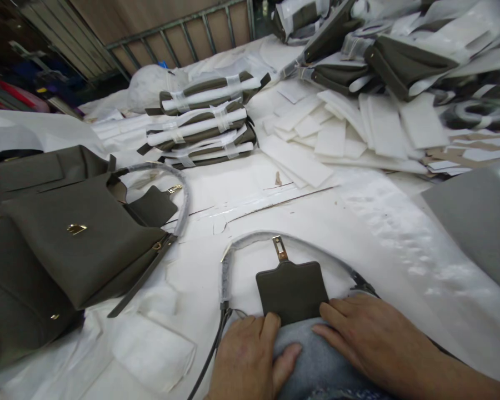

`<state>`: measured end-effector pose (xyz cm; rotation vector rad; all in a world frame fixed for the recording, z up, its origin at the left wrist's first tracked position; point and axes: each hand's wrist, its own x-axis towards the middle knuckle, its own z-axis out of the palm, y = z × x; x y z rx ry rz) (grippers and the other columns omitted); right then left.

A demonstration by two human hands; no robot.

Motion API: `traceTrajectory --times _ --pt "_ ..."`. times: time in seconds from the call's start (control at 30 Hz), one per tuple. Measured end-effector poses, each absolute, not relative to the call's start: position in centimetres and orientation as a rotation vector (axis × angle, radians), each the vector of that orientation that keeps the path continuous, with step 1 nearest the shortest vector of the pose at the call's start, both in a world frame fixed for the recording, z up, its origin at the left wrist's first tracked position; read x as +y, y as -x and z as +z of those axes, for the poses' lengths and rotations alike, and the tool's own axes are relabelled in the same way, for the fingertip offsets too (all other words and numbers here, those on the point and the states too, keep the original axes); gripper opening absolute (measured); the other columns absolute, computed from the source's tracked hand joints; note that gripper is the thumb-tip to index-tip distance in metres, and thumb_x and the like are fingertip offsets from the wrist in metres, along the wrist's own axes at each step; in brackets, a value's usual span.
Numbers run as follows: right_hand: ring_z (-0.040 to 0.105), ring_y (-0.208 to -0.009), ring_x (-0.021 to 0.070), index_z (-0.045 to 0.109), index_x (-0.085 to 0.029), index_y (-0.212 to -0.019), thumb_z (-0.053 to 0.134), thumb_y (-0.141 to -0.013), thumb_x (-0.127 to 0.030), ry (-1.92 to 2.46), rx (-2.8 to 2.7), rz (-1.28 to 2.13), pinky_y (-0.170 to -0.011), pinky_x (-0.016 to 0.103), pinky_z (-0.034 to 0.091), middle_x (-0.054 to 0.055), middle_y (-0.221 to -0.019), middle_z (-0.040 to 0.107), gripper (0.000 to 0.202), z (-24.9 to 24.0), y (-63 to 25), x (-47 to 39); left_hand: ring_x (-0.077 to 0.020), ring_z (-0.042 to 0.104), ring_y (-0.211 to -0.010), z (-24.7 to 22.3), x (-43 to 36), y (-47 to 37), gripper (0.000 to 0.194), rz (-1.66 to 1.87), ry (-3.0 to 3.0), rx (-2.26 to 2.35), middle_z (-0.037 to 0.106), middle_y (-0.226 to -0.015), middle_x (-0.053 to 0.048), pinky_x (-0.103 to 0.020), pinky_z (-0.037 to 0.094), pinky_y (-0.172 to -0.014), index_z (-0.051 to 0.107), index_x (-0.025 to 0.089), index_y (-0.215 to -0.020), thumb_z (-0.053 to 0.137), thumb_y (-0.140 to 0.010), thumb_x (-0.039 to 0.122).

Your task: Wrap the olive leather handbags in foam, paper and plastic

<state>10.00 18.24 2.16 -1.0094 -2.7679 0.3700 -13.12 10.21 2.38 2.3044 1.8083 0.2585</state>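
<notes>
Both hands lie flat and open, gripping nothing, on a grey cloth (316, 355): left hand (250, 361) and right hand (370, 339) flank the olive flap (291, 290), pointing straight away, clasp (279, 248) farthest.

Olive bag flap (292, 291) w/ brass clasp tab at 12 o'clock, lying flat over grey dust cover (316, 355); wrapped handle (250, 244) arcs around it, bottom-centre of counter.

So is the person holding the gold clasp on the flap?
No, both hands press the grey cloth below the flap; the gold clasp lies untouched.
</notes>
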Motion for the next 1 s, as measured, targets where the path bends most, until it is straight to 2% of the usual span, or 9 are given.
traceTrajectory --times 0.13,0.23,0.33,0.47,0.53,0.6,0.7,0.9,1.0 --pt "0.059 -0.060 0.0211 0.053 -0.024 -0.077 0.047 -0.098 -0.043 1.036 -2.792 0.370 -0.062 0.035 0.036 0.000 -0.066 0.061 0.029 1.2 -9.7 18.3 -0.0218 0.061 -0.069 2.2 10.1 12.7 0.037 0.227 -2.271 1.848 0.061 -0.074 -0.002 -0.035 0.046 -0.062 0.057 0.023 -0.094 0.045 -0.095 0.057" --pt "0.059 -0.061 0.0215 0.053 -0.023 -0.078 0.048 -0.098 -0.044 1.028 -2.802 0.313 -0.064 0.035 0.036 0.001 -0.067 0.062 0.029 1.3 -9.8 18.3 -0.0223 0.064 -0.082 2.8 10.0 12.4 0.041 0.305 -2.316 1.865 0.068 -0.092 -0.005 -0.037 0.051 -0.073 0.058 0.021 -0.111 0.041 -0.097 0.055" --pt "0.059 -0.060 0.0217 0.053 -0.022 -0.078 0.049 -0.098 -0.043 1.019 -2.838 0.253 -0.063 0.034 0.035 0.002 -0.065 0.063 0.029 1.8 -9.9 18.3 -0.0246 0.061 -0.108 3.5 9.7 12.4 0.031 0.408 -2.486 1.804 0.066 -0.119 -0.008 -0.041 0.049 -0.093 0.057 0.021 -0.122 0.046 -0.099 0.038" --pt "0.060 -0.061 0.0213 0.055 -0.021 -0.081 0.043 -0.100 -0.046 1.000 -2.883 0.207 -0.061 0.032 0.032 0.004 -0.065 0.064 0.034 2.4 -10.1 18.2 -0.0172 0.064 -0.094 4.6 8.9 12.4 0.025 0.456 -2.684 1.365 0.070 -0.108 -0.006 -0.030 0.052 -0.082 0.058 0.015 -0.121 0.049 -0.097 0.016" --pt "0.062 -0.063 0.0214 0.056 -0.020 -0.084 0.039 -0.101 -0.048 1.007 -2.902 0.208 -0.060 0.031 0.031 0.005 -0.068 0.066 0.036 2.7 -10.2 18.1 -0.0176 0.064 -0.095 5.6 8.3 12.1 0.030 0.378 -2.560 1.351 0.069 -0.109 -0.007 -0.030 0.053 -0.084 0.056 0.014 -0.124 0.050 -0.099 0.028" --pt "0.063 -0.064 0.0216 0.056 -0.019 -0.088 0.037 -0.101 -0.049 1.035 -2.923 0.206 -0.059 0.030 0.031 0.006 -0.070 0.068 0.038 2.9 -10.3 18.0 -0.0221 0.062 -0.108 6.6 7.3 11.6 0.049 0.267 -2.397 1.439 0.065 -0.121 -0.011 -0.036 0.052 -0.094 0.053 0.016 -0.131 0.050 -0.096 0.050" --pt "0.065 -0.065 0.0217 0.056 -0.018 -0.093 0.034 -0.102 -0.051 1.070 -2.942 0.180 -0.058 0.029 0.030 0.007 -0.072 0.070 0.040 3.1 -10.2 17.8 -0.0280 0.048 -0.131 7.1 5.4 11.0 0.073 0.121 -2.357 1.487 0.051 -0.143 -0.013 -0.047 0.039 -0.112 0.043 0.021 -0.144 0.045 -0.089 0.069" --pt "0.067 -0.073 0.0243 0.060 -0.017 -0.101 0.038 -0.100 -0.052 1.123 -2.872 0.178 -0.064 0.031 0.039 0.010 -0.081 0.072 0.041 3.2 -10.1 17.3 -0.0257 0.018 -0.149 4.7 2.7 11.2 0.075 -0.022 -2.512 1.543 0.021 -0.162 -0.007 -0.055 0.008 -0.122 0.023 0.028 -0.153 0.033 -0.092 0.071" --pt "0.065 -0.103 0.0269 0.061 -0.019 -0.117 0.045 -0.098 -0.051 0.868 -2.810 0.285 -0.087 0.039 0.045 0.013 -0.115 0.069 0.041 3.9 -11.4 16.6 -0.0260 0.015 -0.150 4.5 2.7 11.4 0.074 -0.031 -2.550 1.534 0.019 -0.162 -0.007 -0.055 0.007 -0.122 0.024 0.028 -0.153 0.034 -0.092 0.070"
